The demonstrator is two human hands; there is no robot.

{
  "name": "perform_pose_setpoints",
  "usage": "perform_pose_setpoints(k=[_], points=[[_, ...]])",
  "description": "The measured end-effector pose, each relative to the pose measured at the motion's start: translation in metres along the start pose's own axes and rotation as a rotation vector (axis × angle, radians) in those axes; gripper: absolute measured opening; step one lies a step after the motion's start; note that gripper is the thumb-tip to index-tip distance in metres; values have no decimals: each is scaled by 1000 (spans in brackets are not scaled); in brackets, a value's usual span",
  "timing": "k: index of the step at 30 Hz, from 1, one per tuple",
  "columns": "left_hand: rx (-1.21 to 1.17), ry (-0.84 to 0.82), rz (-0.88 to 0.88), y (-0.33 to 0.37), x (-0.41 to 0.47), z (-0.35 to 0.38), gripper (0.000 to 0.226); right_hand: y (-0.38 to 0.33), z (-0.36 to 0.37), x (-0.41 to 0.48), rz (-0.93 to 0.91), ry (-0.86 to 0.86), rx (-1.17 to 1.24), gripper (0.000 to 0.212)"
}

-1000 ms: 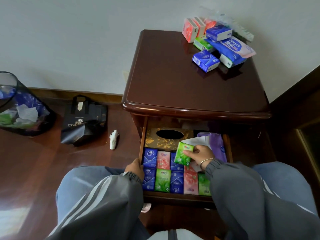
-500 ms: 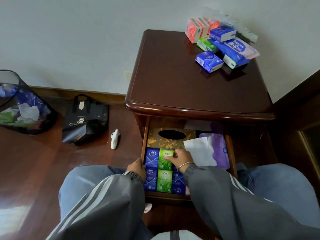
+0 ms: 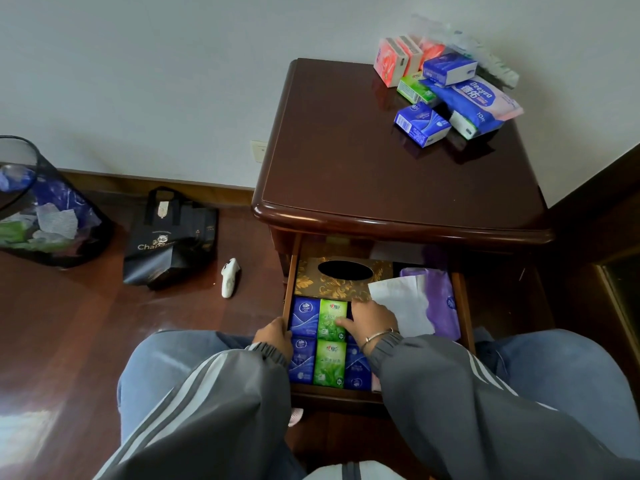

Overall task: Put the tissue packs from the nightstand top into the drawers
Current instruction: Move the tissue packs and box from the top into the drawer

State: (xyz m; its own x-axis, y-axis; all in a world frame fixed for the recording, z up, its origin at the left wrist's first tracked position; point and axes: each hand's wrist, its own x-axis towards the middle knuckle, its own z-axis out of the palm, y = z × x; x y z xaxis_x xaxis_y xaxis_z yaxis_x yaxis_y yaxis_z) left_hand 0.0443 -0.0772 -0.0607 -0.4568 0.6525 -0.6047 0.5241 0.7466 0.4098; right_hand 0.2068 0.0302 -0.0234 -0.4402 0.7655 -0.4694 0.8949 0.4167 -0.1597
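Note:
The dark wooden nightstand (image 3: pixel 381 174) has its top drawer (image 3: pixel 464 306) pulled out. Rows of blue and green tissue packs fill the drawer's front. My right hand (image 3: pixel 372 322) presses a green tissue pack (image 3: pixel 330 315) flat into the back row, next to a blue pack (image 3: pixel 304 317). My left hand (image 3: pixel 275 336) grips the drawer's front left corner. A pile of tissue packs (image 3: pixel 446 95), pink, blue and green, lies at the back right of the nightstand top. My right sleeve hides the packs at the front right of the drawer.
A gold patterned tissue box (image 3: pixel 311 282), a loose white tissue (image 3: pixel 401 299) and a purple pack (image 3: pixel 441 299) sit at the drawer's back. On the floor to the left are a mesh bin (image 3: pixel 41 209), a black bag (image 3: pixel 169 237) and a small white object (image 3: pixel 230 277). Dark furniture (image 3: pixel 606 237) stands close on the right.
My right hand has carried the green pack from the drawer's middle to the left and laid it flat in the back row. The left hand has stayed on the drawer corner.

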Motion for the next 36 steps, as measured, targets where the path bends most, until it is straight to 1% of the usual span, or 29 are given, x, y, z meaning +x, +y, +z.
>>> perform_pose_setpoints(k=[2,4,5,8,14,20,23,26,32,34,36], points=[[2,0,5,0,1,0,20,3,4,-11,-171,27,-50,43],[6,10,4,-1,1,0,20,5,14,-24,-342,-48,-87,52],[1,10,3,-1,1,0,21,6,19,-28,-369,-99,-111,56],[-11,9,8,0,1,-1,23,7,27,-29,-335,-193,-161,60],[29,13,9,-1,-3,-3,24,5,28,-22,-320,-248,-210,61],[27,31,-8,5,-8,-4,24,12,28,-27,-273,-272,-113,61],[22,41,-27,7,-13,-2,26,17,22,-33,-292,-213,-93,58],[2,34,-43,11,-18,-3,31,22,11,-42,-345,-107,-37,51],[-63,104,12,25,-16,-22,38,36,-36,-63,-434,97,123,39],[-95,111,35,27,-16,-27,41,43,-56,-73,-474,224,189,32],[-143,121,96,30,-16,-35,43,55,-77,-85,-498,405,289,23]])
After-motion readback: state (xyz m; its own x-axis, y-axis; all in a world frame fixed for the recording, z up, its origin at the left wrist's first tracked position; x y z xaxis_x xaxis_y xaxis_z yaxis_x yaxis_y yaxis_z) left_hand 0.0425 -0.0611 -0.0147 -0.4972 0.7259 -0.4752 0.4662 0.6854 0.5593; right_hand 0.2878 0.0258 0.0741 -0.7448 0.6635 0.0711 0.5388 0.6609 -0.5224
